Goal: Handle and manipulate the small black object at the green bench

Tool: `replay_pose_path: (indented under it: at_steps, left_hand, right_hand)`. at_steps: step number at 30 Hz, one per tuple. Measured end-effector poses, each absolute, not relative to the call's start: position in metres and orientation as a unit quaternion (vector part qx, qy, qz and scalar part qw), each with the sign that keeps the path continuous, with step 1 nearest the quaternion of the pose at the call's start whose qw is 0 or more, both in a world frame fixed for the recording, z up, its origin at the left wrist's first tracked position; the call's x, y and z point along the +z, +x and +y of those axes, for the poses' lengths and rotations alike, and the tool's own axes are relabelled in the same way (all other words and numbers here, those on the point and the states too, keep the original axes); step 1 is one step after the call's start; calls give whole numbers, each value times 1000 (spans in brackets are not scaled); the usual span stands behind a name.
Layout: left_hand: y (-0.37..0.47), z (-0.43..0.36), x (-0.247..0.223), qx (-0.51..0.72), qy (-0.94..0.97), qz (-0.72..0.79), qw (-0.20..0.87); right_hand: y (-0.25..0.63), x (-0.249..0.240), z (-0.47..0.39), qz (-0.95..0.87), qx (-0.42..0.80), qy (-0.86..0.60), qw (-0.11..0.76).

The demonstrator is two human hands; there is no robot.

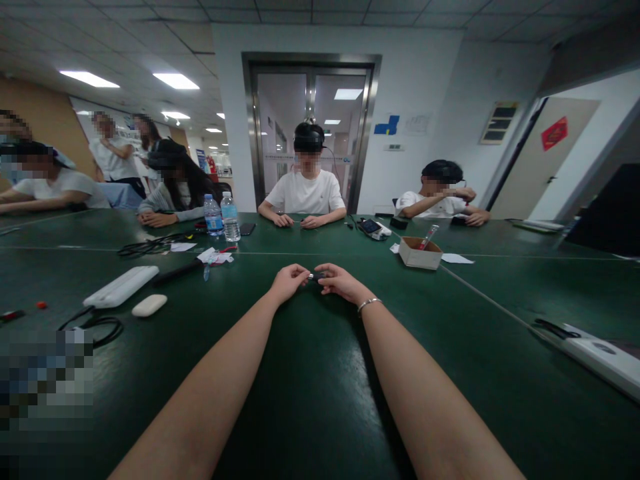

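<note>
Both my forearms stretch out over a dark green table [320, 373]. My left hand [289, 282] and my right hand [339, 281] meet at the table's middle and pinch a small dark object [316, 275] between their fingertips. The object is too small to identify. A silver bracelet [369, 304] circles my right wrist.
A small cardboard box [419, 253] with a red pen stands ahead right. Two water bottles [223, 217], cables [150, 247], a white power strip [121, 286] and a white oval case [149, 305] lie left. Another white strip [595, 353] lies right. Several people sit across the table.
</note>
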State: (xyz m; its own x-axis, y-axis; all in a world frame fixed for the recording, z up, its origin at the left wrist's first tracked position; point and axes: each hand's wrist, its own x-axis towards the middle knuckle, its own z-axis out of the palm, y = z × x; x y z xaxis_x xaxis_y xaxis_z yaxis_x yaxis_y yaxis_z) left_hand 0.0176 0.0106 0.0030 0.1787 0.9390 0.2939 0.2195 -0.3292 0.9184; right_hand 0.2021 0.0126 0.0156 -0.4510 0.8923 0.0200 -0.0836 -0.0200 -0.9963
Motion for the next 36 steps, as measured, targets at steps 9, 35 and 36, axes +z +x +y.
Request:
replay_pose_path:
  at_steps: [9, 35, 36]
  left_hand:
    - [17, 14, -3, 450, 669, 480, 347]
    - [18, 9, 2, 471, 675, 476, 310]
    - [18, 8, 2, 470, 677, 478, 303]
  right_hand:
    - [201, 17, 11, -586, 621, -357, 378]
    - [194, 10, 20, -639, 540, -403, 372]
    - [194, 10, 20, -642, 536, -404, 371]
